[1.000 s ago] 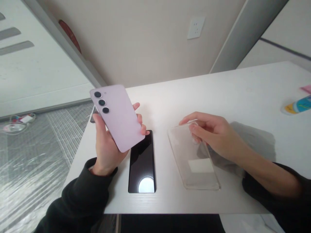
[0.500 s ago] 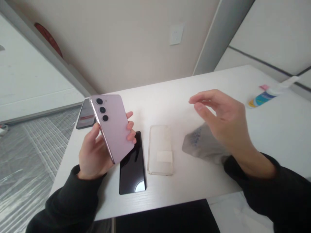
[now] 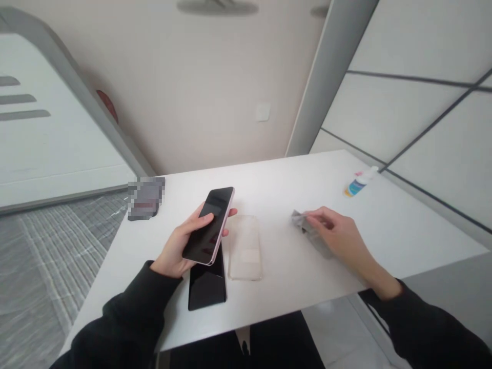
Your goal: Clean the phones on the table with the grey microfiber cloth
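While the phone [image 3: 209,225] is held screen-up in the left hand [image 3: 180,246], just above the near-left part of the worktop [image 3: 277,184], its edges are gripped by the thumb on one long side and the fingers [image 3: 226,231] curled round the other. It is judged stiff, smooth and rather slippery, with glass that would crack if dropped, so it is best taken by the long edges and not by the faces. The right hand [image 3: 338,237] is laid on a grey cloth [image 3: 307,228] to the right, its fingers half closed and pinching the soft fabric against the worktop. A second dark phone [image 3: 207,287] lies flat beneath the held one, and a clear case [image 3: 245,248] lies just beside it, between the two hands. Any lowering of the held phone would be hindered by these two. A small bottle [image 3: 358,183] is seen far right, well apart, and a dark flat object [image 3: 145,197] rests at the far-left corner.
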A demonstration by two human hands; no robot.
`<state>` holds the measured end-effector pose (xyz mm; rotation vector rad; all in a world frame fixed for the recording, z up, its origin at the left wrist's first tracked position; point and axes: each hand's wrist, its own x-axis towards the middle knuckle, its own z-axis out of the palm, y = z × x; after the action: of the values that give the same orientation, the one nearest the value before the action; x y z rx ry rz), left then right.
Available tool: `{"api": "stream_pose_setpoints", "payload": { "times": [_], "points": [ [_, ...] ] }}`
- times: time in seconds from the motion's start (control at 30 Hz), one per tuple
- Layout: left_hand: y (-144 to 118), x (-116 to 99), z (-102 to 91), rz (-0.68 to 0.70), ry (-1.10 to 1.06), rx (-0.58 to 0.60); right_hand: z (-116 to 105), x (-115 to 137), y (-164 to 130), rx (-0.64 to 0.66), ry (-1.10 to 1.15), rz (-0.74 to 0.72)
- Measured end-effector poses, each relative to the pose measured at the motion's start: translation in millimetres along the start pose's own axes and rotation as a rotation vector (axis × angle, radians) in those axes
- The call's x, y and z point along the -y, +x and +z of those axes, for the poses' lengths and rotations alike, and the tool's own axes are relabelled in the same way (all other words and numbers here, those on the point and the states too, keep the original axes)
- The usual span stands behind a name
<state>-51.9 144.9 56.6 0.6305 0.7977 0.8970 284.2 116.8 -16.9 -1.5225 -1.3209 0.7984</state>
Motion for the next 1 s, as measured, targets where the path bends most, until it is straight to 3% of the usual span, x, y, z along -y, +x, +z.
{"api": "stream_pose_setpoints", "payload": {
  "times": [0.1, 0.3, 0.4, 0.5, 0.63, 0.73, 0.87, 0.93, 1.0],
  "points": [
    [4, 2, 13.7, -0.021, -0.154, -0.01, 6, 13, 16, -0.021, 0.391, 0.194],
    [10, 19, 8.4, -0.049, -0.229, 0.071, 42, 31, 10, 0.257, 0.555, 0.388],
    [10, 23, -2.1, -0.052, -0.24, 0.155, 61, 43, -4, 0.298, 0.705, 0.555],
    [8, 24, -6.9, -0.117, -0.188, 0.316, 72, 58, -16, 0.304, 0.782, 0.642],
    [2, 25, -3.8, -0.183, -0.054, 0.428, 77, 77, -25, 0.333, 0.762, 0.596],
    [1, 28, -2.9, -0.189, -0.021, 0.34, 74, 86, -28, 0.393, 0.717, 0.544],
    [7, 29, -5.6, -0.18, -0.136, 0.197, 64, 94, -31, 0.42, 0.701, 0.505],
    [10, 29, -5.1, -0.157, -0.196, 0.185, 58, 99, -32, 0.403, 0.634, 0.401],
    [12, 28, -3.1, -0.132, -0.221, 0.197, 55, 106, -35, 0.342, 0.504, 0.198]
  ]
}}
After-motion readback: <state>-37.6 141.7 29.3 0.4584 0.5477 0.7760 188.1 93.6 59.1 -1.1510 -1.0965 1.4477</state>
